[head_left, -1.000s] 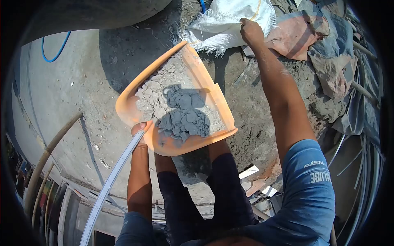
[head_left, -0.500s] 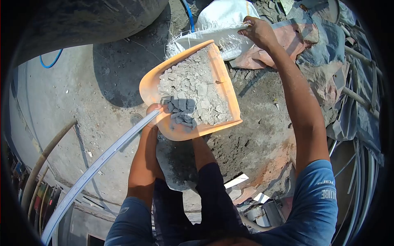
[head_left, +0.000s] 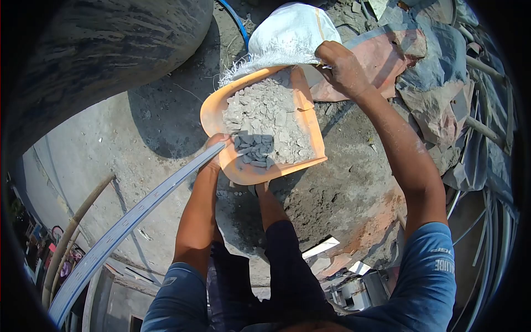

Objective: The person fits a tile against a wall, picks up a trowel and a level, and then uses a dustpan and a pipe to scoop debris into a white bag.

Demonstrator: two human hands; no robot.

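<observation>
An orange dustpan [head_left: 212,110] full of grey rubble [head_left: 279,124] is held up in front of me. My left hand [head_left: 214,145] is closed around it where the long pale handle [head_left: 133,218] joins the pan. The handle runs down to the lower left. Beyond the pan's far edge lies a white woven sack [head_left: 290,27] with a frayed mouth. My right hand [head_left: 345,72] pinches the right side of that mouth. The far corner of the dustpan meets the sack's frayed edge, which partly overlaps it.
A large dark rounded vessel [head_left: 121,50] fills the upper left. A blue hose [head_left: 237,25] runs beside the sack. Torn sheeting [head_left: 434,55] and long pipes [head_left: 489,238] lie at the right. Loose dirt [head_left: 315,202] covers the ground near my legs.
The dustpan has shifted slightly right, its far edge now meeting the sack mouth. My right hand has moved down a little with the sack edge, and the sack bulges more upright.
</observation>
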